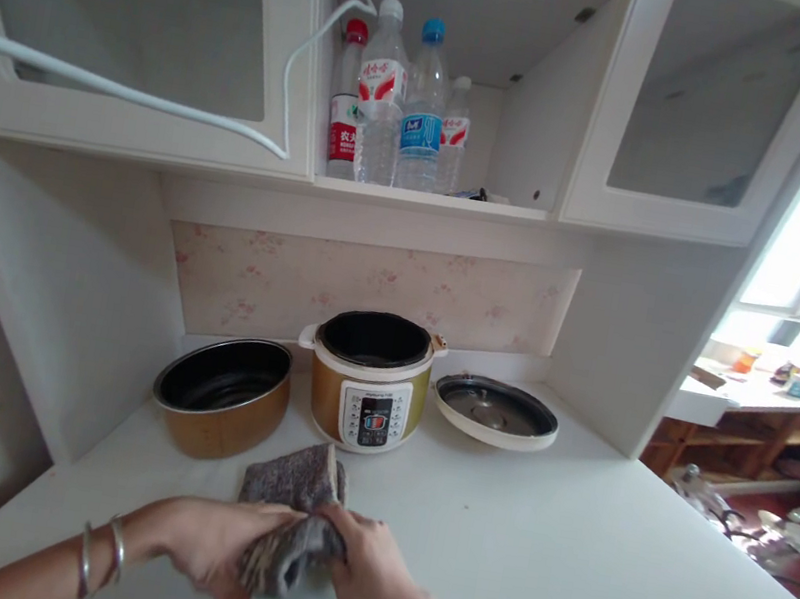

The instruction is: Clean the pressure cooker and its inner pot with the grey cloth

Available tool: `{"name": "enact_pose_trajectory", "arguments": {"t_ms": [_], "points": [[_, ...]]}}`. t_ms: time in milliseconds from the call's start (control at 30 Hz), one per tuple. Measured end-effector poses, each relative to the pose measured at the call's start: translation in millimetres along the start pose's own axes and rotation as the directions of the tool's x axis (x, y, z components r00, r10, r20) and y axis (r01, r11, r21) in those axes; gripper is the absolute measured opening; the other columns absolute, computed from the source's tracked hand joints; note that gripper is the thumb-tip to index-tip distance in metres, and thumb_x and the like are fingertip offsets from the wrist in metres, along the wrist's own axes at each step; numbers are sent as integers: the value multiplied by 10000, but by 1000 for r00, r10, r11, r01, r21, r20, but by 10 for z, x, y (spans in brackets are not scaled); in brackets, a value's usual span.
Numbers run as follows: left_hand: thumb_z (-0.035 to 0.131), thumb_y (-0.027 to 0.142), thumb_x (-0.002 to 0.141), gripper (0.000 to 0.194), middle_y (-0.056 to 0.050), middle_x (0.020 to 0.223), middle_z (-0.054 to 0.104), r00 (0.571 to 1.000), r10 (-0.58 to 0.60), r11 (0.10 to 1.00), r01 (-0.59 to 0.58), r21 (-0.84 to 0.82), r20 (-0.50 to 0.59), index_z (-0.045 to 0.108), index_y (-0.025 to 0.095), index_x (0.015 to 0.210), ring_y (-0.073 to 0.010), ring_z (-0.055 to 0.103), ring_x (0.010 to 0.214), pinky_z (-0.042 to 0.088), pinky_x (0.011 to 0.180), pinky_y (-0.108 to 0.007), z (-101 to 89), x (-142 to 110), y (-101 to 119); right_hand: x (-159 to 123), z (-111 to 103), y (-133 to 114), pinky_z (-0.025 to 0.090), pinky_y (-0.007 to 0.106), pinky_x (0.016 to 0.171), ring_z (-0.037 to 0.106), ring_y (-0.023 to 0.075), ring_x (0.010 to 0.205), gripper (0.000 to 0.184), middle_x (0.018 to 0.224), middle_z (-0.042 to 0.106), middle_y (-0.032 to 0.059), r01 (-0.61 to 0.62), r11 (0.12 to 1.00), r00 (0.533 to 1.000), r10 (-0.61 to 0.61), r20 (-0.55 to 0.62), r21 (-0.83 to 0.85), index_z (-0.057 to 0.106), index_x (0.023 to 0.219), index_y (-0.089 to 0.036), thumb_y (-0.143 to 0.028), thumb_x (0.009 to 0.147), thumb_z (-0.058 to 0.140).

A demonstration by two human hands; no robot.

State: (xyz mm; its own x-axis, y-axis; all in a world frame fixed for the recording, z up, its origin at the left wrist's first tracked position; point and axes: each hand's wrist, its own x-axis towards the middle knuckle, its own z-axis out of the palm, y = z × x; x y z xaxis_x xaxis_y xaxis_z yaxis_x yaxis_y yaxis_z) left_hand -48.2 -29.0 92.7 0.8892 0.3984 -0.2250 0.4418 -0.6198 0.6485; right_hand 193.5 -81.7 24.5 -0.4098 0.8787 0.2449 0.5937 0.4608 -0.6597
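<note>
- Left hand (214, 538) is closed on the gray cloth (296, 478) from 8 o'clock, with silver bangles (84, 561) on its wrist.
- Right hand (368, 573) is closed on the same cloth from 4 o'clock.
- The cloth is bunched up over the white table (558, 547).
- From the cloth, a brown pot (228, 426) sits at 10 o'clock.
- A gold cooker (371, 376) stands open at 1 o'clock.
- A round lid (494, 418) lies at 2 o'clock.
- Four bottles (377, 134) stand high on a shelf (431, 199) at 12 o'clock.
</note>
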Motion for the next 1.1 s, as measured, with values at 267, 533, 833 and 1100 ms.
{"name": "enact_pose_trajectory", "arguments": {"t_ms": [267, 533, 833, 1100], "points": [[565, 522, 810, 438, -21, 1077, 710, 816, -306, 943, 189, -274, -490, 665, 217, 1109, -253, 642, 1016, 478, 909, -330, 265, 276, -190, 365, -9, 297, 489, 302, 772, 608, 191, 855, 425, 931, 669, 25, -116, 660, 917, 358, -175, 743, 591, 1103, -188, -401, 744, 671], [703, 466, 721, 474, -88, 1020, 729, 673, -584, 620, 8, -785, -454, 670, 180, 1096, -292, 678, 959, 509, 900, -392, -435, 342, 506, 234, -259, 495, 491, 270, 648, 572, 121, 653, 425, 883, 625, 5, 17, 220, 861, 493, -126, 975, 570, 1063, -220, -580, 843, 520], [735, 343, 678, 318, -124, 828, 734, 360, -656, 639, -203, -742, -663, 688, 142, 920, -270, 705, 756, 578, 721, -406, -1987, 648, 812, 240, -58, 349, 443, 273, 547, 522, 106, 490, 544, 690, 618, 21, -255, 378, 927, 357, 114, 890, 589, 920, -133, -652, 824, 462], [639, 269, 738, 265, -131, 1075, 699, 364, -256, 960, 201, -193, -896, 676, 148, 971, -273, 650, 986, 510, 852, -352, -2327, 1720, 588, 248, 91, 376, 358, 222, 489, 489, 83, 449, 578, 652, 629, 36, -383, 491, 921, 273, 279, 783, 626, 954, -104, -641, 818, 463]]}}
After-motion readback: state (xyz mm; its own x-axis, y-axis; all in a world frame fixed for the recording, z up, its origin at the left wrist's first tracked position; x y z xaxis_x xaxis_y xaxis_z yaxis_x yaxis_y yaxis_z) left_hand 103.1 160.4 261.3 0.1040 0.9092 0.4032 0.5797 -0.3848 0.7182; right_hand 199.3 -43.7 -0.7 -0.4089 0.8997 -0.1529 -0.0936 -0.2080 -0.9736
